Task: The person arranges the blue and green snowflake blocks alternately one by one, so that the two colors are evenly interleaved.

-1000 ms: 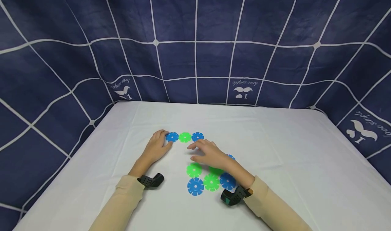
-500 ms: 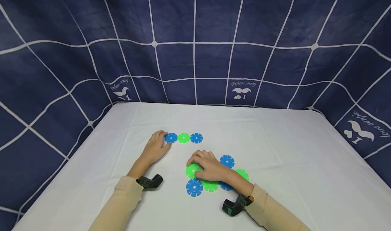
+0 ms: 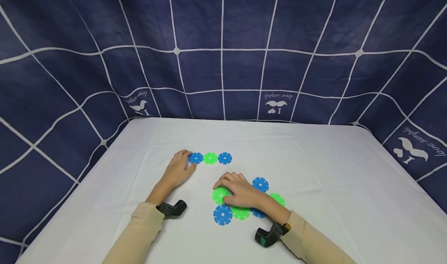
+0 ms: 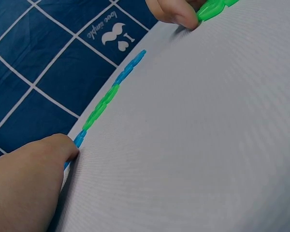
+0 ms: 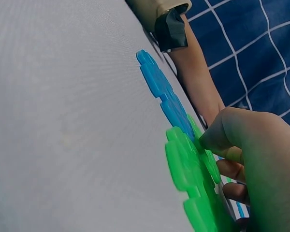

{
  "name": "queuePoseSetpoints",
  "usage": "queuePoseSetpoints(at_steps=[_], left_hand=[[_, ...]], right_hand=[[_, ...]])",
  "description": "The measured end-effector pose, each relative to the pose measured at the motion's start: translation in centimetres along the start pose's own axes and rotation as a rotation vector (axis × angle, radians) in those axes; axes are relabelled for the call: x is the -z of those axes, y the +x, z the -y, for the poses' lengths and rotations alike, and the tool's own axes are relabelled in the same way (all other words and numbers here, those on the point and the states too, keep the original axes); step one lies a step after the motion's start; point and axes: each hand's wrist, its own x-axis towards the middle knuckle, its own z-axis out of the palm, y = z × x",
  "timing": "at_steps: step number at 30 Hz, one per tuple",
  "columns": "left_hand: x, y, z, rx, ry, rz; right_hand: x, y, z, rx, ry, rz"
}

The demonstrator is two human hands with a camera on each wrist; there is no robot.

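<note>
In the head view, my left hand (image 3: 176, 171) holds the left end of a row of three flat, notched plastic snowflake discs. Its thumb and fingers lie around the edge of a blue disc (image 3: 198, 155); a green disc (image 3: 208, 155) and another blue disc (image 3: 227, 155) continue the row. My right hand (image 3: 241, 190) pinches a green disc (image 3: 218, 198) between thumb and fingers, at the left of a second group. The right wrist view shows the thumb against this green disc (image 5: 197, 128), beside a blue one (image 5: 157, 79). The right hand and forearm cover part of the group.
Around the right hand lie several more discs: a blue one (image 3: 222, 219) in front, a green one (image 3: 241, 215), a blue one (image 3: 260, 181) behind and a green one (image 3: 278, 198) past the wrist. A white cloth (image 3: 314, 151) covers the table; a navy checked curtain (image 3: 244, 70) surrounds it.
My right hand has come down and toward me, from above the table onto the green disc, and has stayed there over the last half second. The left hand keeps its place at the row.
</note>
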Motion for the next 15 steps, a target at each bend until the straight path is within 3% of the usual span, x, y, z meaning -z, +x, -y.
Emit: queuePoseSetpoints(at_steps=[15], left_hand=[[-0.05, -0.14, -0.13, 0.001, -0.001, -0.008]], right_hand=[[-0.12, -0.07, -0.09, -0.025, 0.003, 0.011]])
